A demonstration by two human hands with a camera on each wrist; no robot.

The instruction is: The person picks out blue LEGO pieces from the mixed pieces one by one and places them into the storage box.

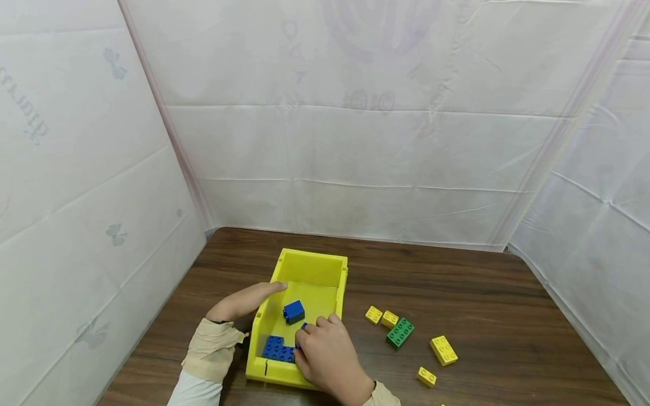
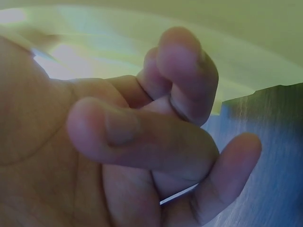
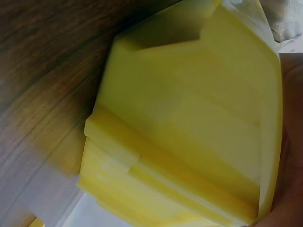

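Note:
A yellow bin (image 1: 310, 265) stands on the brown wooden table (image 1: 482, 293). Inside it lie a small blue brick (image 1: 294, 311) and a flat group of blue bricks (image 1: 278, 348) at the near left corner. My right hand (image 1: 325, 352) reaches over the bin's near edge, its fingers curled round another blue brick (image 1: 303, 326) that barely shows. My left hand (image 1: 244, 304) lies along the bin's left wall with fingers stretched out. In the left wrist view the left hand (image 2: 142, 142) holds nothing and its fingers are loosely bent. The right wrist view is filled by the bin (image 3: 189, 118).
Loose bricks lie to the right of the bin: two small yellow ones (image 1: 373, 314) (image 1: 390, 319), a green one (image 1: 400, 332), a longer yellow one (image 1: 444, 349) and a small yellow one (image 1: 426, 376). White sheeting walls off the table's back and sides.

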